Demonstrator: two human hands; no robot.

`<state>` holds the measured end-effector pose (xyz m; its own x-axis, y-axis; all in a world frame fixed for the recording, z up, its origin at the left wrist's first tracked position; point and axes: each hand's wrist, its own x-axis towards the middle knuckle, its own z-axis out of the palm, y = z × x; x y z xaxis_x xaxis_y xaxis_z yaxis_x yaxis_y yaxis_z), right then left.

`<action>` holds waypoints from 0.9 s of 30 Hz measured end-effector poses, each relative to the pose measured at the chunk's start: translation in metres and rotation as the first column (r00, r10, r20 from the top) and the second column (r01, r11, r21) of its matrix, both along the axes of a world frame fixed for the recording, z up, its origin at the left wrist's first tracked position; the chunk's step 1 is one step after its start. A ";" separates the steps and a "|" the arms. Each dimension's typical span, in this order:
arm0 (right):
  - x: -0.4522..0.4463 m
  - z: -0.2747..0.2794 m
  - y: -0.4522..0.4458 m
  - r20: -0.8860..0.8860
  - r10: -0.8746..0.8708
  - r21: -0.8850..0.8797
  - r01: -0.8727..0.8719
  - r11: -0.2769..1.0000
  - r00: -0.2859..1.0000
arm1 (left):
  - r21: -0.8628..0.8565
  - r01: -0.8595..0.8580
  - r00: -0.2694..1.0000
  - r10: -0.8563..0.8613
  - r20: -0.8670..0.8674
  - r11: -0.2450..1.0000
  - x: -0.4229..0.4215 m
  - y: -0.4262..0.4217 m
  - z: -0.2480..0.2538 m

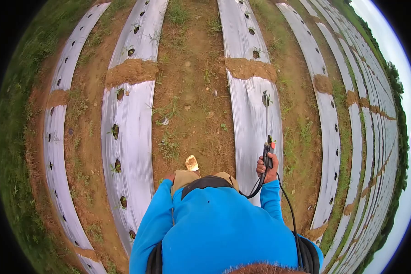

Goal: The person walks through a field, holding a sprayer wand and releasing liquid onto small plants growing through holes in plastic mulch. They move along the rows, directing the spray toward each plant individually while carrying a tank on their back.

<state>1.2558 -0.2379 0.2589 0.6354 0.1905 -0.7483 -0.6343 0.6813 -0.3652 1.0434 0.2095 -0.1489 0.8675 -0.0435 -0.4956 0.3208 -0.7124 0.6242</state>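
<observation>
My right hand (268,167) is closed around the black grip of a spray wand (266,119), which has an orange-red part near my thumb. The thin metal lance points forward over a silver plastic-covered bed (250,137). Its tip is at a planting hole (265,97) with a small green plant beside it. A black hose (288,194) runs from the handle side back past my blue sleeve. My left hand (170,176) hangs beside my tan trousers (183,177), mostly hidden by the sleeve, so its fingers cannot be made out.
Another plastic-covered bed (129,118) with planting holes runs along my left. Between the beds lies a brown soil path (194,123) with tufts of grass. Soil mounds (251,69) cross the beds ahead. More beds extend right. Black straps (154,259) sit at my shoulders.
</observation>
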 end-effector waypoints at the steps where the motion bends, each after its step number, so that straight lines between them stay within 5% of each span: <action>1: 0.019 0.007 0.006 -0.025 -0.015 0.061 0.016 0.998 1.000 | -0.174 -0.245 0.947 0.196 -0.256 0.954 0.038 0.006 0.024; 3: 0.065 0.015 0.020 -0.008 -0.035 0.099 0.035 0.994 0.999 | -0.157 -0.833 0.479 0.549 -0.685 0.530 0.123 0.016 0.092; 4: 0.090 0.019 0.028 0.006 -0.043 0.078 0.042 0.996 0.999 | -0.160 -0.820 0.495 0.542 -0.679 0.549 0.156 0.030 0.107; 6: 0.144 0.017 0.041 0.031 -0.041 0.041 0.040 0.998 0.999 | -0.140 -0.923 0.340 0.588 -0.734 0.359 0.222 0.058 0.118; 9: 0.229 0.002 0.055 0.034 -0.062 0.016 0.061 0.998 0.998 | -0.112 -0.865 0.421 0.585 -0.693 0.489 0.299 0.078 0.144; 11: 0.289 -0.018 0.067 0.047 -0.082 0.018 0.082 0.997 0.995 | -0.080 -0.934 0.298 0.634 -0.714 0.349 0.334 0.088 0.127; 15: 0.421 -0.064 0.096 0.071 -0.067 -0.117 0.075 0.990 0.995 | 0.060 -0.899 0.269 0.655 -0.706 0.434 0.405 0.098 0.112; 17: 0.480 -0.070 0.107 0.062 -0.132 -0.067 0.136 0.988 0.989 | 0.037 -0.975 0.104 0.601 -0.792 0.219 0.436 0.088 0.135; 19: 0.545 -0.065 0.112 0.057 -0.172 0.010 0.172 0.985 0.983 | 0.081 -0.739 0.507 0.632 -0.587 0.668 0.493 0.076 0.167; 20: 0.567 -0.065 0.116 0.051 -0.164 0.043 0.162 0.986 0.985 | -0.003 -0.137 0.989 0.136 -0.052 0.991 0.486 0.112 0.108; 21: 0.588 -0.059 0.118 0.049 -0.151 0.068 0.147 0.987 0.987 | -0.001 -0.128 0.990 0.128 -0.057 0.992 0.511 0.117 0.123; 23: 0.628 -0.051 0.122 0.061 -0.146 0.059 0.143 0.988 0.987 | -0.115 -0.375 0.918 0.351 -0.183 0.920 0.578 0.115 0.160; 24: 0.645 -0.050 0.124 0.085 -0.122 0.035 0.119 0.992 0.989 | -0.025 -0.836 0.487 0.720 -0.494 0.548 0.628 0.096 0.203; 27: 0.694 -0.046 0.138 0.066 -0.105 -0.001 0.105 0.994 0.992 | 0.019 -0.870 0.382 0.696 -0.607 0.493 0.716 0.110 0.228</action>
<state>1.9498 -0.1000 0.2124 0.6996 0.1167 -0.7049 -0.5341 0.7408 -0.4073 1.7597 0.3192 0.0788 0.2141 0.3245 -0.9213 0.9374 0.1971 0.2872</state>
